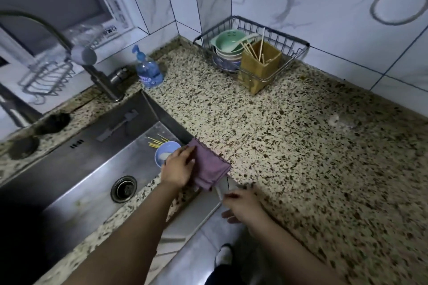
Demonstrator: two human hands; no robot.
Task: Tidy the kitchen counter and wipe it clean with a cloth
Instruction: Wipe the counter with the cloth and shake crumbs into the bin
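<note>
A folded purple cloth (pixel 209 168) lies on the speckled granite counter (pixel 289 146) at the corner beside the sink. My left hand (pixel 178 166) grips the cloth's left side, fingers curled over its edge. My right hand (pixel 242 203) hovers at the counter's front edge just below the cloth, fingers loosely spread, holding nothing that I can make out. A small pale patch (pixel 334 120) marks the counter to the right.
The steel sink (pixel 92 169) holds a blue bowl (pixel 165 152) and yellow chopsticks (pixel 157 141). A wire rack (pixel 252 51) with bowls and a chopstick holder stands in the back corner. A blue soap bottle (pixel 148 71) and the faucet (pixel 92 62) sit behind the sink.
</note>
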